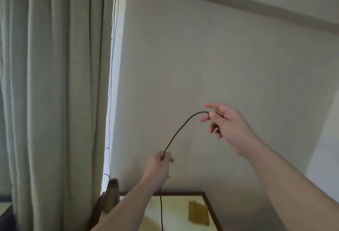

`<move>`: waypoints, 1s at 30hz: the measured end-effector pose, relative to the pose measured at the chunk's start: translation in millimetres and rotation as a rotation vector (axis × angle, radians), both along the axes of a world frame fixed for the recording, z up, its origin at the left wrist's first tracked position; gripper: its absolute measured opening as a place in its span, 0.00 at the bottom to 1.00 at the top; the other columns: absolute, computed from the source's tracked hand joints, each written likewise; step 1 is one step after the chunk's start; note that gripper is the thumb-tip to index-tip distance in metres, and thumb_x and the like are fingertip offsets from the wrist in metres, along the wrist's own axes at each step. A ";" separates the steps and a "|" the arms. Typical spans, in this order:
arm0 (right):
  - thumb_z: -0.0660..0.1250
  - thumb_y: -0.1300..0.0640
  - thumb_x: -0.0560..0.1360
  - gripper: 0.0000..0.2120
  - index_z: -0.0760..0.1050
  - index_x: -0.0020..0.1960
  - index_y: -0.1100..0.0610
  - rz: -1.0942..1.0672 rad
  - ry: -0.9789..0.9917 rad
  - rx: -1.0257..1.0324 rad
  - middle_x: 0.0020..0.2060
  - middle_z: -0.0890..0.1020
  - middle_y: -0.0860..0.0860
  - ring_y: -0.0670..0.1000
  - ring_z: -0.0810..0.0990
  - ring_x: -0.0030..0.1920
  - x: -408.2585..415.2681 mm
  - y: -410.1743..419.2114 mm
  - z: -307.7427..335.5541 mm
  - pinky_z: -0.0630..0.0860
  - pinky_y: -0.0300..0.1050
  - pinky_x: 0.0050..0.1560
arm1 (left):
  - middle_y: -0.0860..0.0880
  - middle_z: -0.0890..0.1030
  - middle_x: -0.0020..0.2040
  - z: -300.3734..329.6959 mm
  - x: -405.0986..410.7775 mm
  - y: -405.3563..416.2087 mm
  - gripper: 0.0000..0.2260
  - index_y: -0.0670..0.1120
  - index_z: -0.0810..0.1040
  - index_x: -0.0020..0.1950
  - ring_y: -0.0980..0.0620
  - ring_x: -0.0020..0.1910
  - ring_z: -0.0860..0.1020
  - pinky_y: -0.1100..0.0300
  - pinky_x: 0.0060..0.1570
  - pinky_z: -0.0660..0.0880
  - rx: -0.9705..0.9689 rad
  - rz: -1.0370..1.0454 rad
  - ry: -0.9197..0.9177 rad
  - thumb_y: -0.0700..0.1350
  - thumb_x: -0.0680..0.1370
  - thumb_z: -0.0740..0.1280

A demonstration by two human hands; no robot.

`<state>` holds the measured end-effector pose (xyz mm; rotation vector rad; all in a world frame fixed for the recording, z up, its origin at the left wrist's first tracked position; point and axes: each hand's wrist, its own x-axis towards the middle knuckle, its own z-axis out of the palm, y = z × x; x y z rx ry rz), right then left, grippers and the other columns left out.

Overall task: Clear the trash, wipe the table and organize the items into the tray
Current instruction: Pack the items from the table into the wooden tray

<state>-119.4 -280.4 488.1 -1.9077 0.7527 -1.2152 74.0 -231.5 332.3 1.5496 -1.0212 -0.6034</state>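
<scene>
A thin black cable [180, 129] arcs in the air between both hands, in front of the wall. My left hand [158, 164] grips it low down, and the cable hangs from that fist toward the table. My right hand [225, 120] is raised higher to the right and pinches the cable's upper end between thumb and fingers, the other fingers spread. At the bottom lies the table [183, 193] with a dark wooden frame and a pale top. A yellow-green cloth [199, 214] lies flat on it.
A brown cylindrical vase [111, 195] stands at the table's back left corner. Pale green curtains [51, 93] hang at the left beside thin blind cords [111, 84]. A plain wall [220, 56] fills the background.
</scene>
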 end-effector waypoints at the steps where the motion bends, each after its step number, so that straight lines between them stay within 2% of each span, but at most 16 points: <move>1: 0.60 0.62 0.86 0.12 0.77 0.65 0.52 -0.015 0.034 0.002 0.45 0.88 0.50 0.49 0.76 0.34 -3.1 -3.7 -0.9 0.69 0.41 0.30 | 0.50 0.75 0.30 26.6 -1.3 -3.1 0.16 0.47 0.80 0.45 0.49 0.29 0.75 0.60 0.30 0.71 -0.062 0.036 -0.040 0.54 0.86 0.61; 3: 0.61 0.61 0.86 0.11 0.79 0.63 0.53 -0.041 0.045 0.009 0.44 0.88 0.50 0.48 0.74 0.34 -7.6 -9.0 -3.7 0.69 0.40 0.32 | 0.51 0.72 0.28 82.5 -6.2 -8.1 0.14 0.47 0.80 0.42 0.51 0.28 0.72 0.59 0.29 0.67 -0.175 0.070 -0.086 0.50 0.85 0.64; 5: 0.62 0.62 0.85 0.10 0.81 0.59 0.56 -0.036 -0.004 0.031 0.41 0.87 0.52 0.47 0.71 0.31 -10.3 -10.5 -7.5 0.68 0.39 0.30 | 0.51 0.73 0.30 135.5 -14.2 -6.9 0.11 0.48 0.81 0.43 0.53 0.30 0.71 0.63 0.25 0.64 -0.248 0.074 -0.112 0.46 0.84 0.65; 6: 0.62 0.62 0.85 0.10 0.82 0.57 0.58 -0.020 -0.008 0.048 0.39 0.86 0.53 0.46 0.70 0.29 -11.6 -9.2 -9.1 0.67 0.38 0.29 | 0.51 0.76 0.32 157.2 -17.1 -7.2 0.10 0.47 0.82 0.43 0.52 0.32 0.73 0.63 0.28 0.66 -0.261 0.072 -0.131 0.45 0.83 0.65; 8: 0.62 0.59 0.86 0.11 0.83 0.52 0.61 0.064 0.031 0.120 0.37 0.83 0.56 0.46 0.69 0.27 -15.1 -2.4 -12.9 0.65 0.38 0.27 | 0.50 0.84 0.44 192.0 -23.6 -5.3 0.10 0.47 0.83 0.42 0.50 0.43 0.80 0.62 0.43 0.74 -0.282 0.065 -0.177 0.45 0.80 0.66; 10: 0.63 0.53 0.85 0.15 0.82 0.48 0.62 0.198 0.066 0.244 0.33 0.80 0.56 0.47 0.68 0.27 -21.5 6.6 -14.3 0.63 0.38 0.28 | 0.51 0.87 0.54 211.7 -26.7 -5.1 0.10 0.47 0.84 0.40 0.49 0.54 0.82 0.56 0.56 0.77 -0.256 0.072 -0.238 0.45 0.79 0.67; 13: 0.66 0.49 0.82 0.17 0.81 0.42 0.60 0.406 0.028 0.410 0.29 0.74 0.55 0.49 0.67 0.27 -28.4 21.5 -8.9 0.63 0.40 0.29 | 0.48 0.86 0.53 225.2 -29.6 -10.1 0.08 0.46 0.85 0.43 0.47 0.52 0.81 0.57 0.52 0.75 -0.186 0.085 -0.306 0.46 0.78 0.69; 17: 0.67 0.52 0.79 0.14 0.81 0.41 0.61 0.620 -0.187 0.440 0.31 0.74 0.57 0.51 0.68 0.29 -32.7 40.7 22.4 0.67 0.42 0.30 | 0.44 0.85 0.49 217.4 -30.2 -21.2 0.10 0.44 0.84 0.41 0.43 0.49 0.81 0.54 0.50 0.75 -0.139 0.108 -0.329 0.47 0.76 0.67; 19: 0.67 0.54 0.79 0.12 0.82 0.44 0.61 0.680 -0.299 0.420 0.35 0.79 0.58 0.54 0.77 0.32 -31.9 47.9 45.6 0.76 0.44 0.33 | 0.46 0.84 0.43 203.9 -33.3 -25.8 0.09 0.47 0.81 0.37 0.45 0.45 0.81 0.53 0.49 0.76 -0.146 0.043 -0.261 0.49 0.75 0.67; 21: 0.66 0.55 0.78 0.12 0.82 0.49 0.63 0.730 -0.411 0.378 0.43 0.85 0.61 0.59 0.86 0.43 -27.3 46.9 67.1 0.83 0.47 0.41 | 0.51 0.82 0.39 184.3 -41.3 -30.5 0.08 0.51 0.80 0.36 0.53 0.40 0.80 0.60 0.45 0.77 -0.172 -0.139 -0.138 0.52 0.72 0.73; 22: 0.65 0.55 0.77 0.13 0.81 0.52 0.64 0.750 -0.455 0.345 0.48 0.86 0.62 0.61 0.87 0.50 -23.8 44.2 76.4 0.83 0.49 0.48 | 0.53 0.80 0.36 172.9 -46.2 -34.7 0.09 0.51 0.80 0.35 0.56 0.36 0.78 0.64 0.40 0.75 -0.163 -0.180 -0.122 0.52 0.72 0.75; 23: 0.65 0.55 0.78 0.14 0.81 0.55 0.65 0.748 -0.484 0.300 0.52 0.86 0.63 0.61 0.86 0.56 -20.2 40.6 84.1 0.82 0.51 0.55 | 0.52 0.77 0.34 161.8 -53.1 -35.8 0.12 0.51 0.80 0.35 0.57 0.32 0.75 0.64 0.34 0.71 -0.112 -0.156 -0.164 0.51 0.77 0.72; 26: 0.61 0.59 0.85 0.13 0.81 0.57 0.64 0.620 -0.480 0.129 0.57 0.86 0.59 0.56 0.84 0.63 -13.4 24.5 98.5 0.75 0.53 0.68 | 0.52 0.72 0.31 121.0 -67.2 -36.1 0.17 0.50 0.80 0.39 0.58 0.25 0.70 0.60 0.30 0.65 -0.005 -0.042 -0.331 0.55 0.84 0.63; 28: 0.60 0.58 0.86 0.13 0.83 0.57 0.62 0.495 -0.389 -0.014 0.57 0.87 0.53 0.49 0.83 0.63 -11.9 7.7 100.8 0.73 0.51 0.71 | 0.53 0.72 0.31 103.7 -72.4 -21.6 0.17 0.51 0.78 0.41 0.59 0.28 0.70 0.59 0.32 0.66 -0.027 -0.045 -0.386 0.59 0.84 0.62; 30: 0.61 0.56 0.86 0.13 0.84 0.56 0.56 0.319 -0.233 -0.175 0.55 0.88 0.47 0.43 0.83 0.60 -10.0 -14.5 95.9 0.73 0.51 0.71 | 0.53 0.70 0.30 98.8 -76.8 -0.3 0.17 0.50 0.72 0.42 0.59 0.29 0.69 0.62 0.33 0.65 -0.100 -0.049 -0.479 0.60 0.84 0.63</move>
